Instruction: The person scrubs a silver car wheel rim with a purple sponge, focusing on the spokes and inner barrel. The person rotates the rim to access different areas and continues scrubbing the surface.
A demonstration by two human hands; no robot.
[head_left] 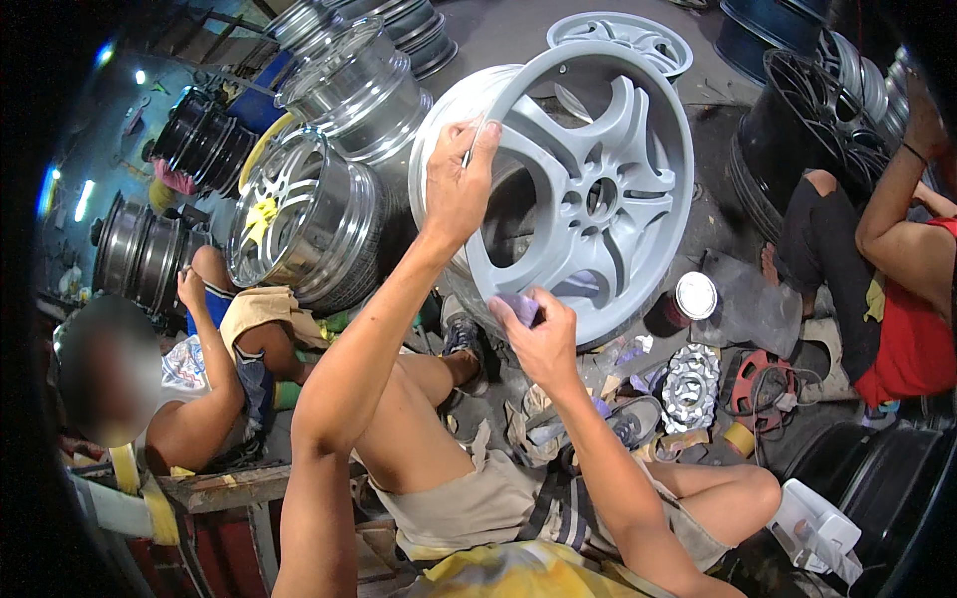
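Note:
A large grey alloy wheel rim (618, 194) stands tilted up in front of me, with broad curved spokes and a round centre hole. My left hand (461, 184) is closed over the left edge of its outer lip, thumb on the front side. Low on the same wheel, my right hand (543, 344) pinches a small purple piece of sandpaper (518, 305) close to the lower lip. My right fingers partly cover the sandpaper, so whether it touches the metal is unclear.
A lidded can (695, 296) stands right of the wheel. Beyond it lie a chain-like metal ring (690, 389) and a red tool (760, 384). Shiny wheels (299, 214) crowd the left, dark ones (812, 130) the right. One person sits at each side.

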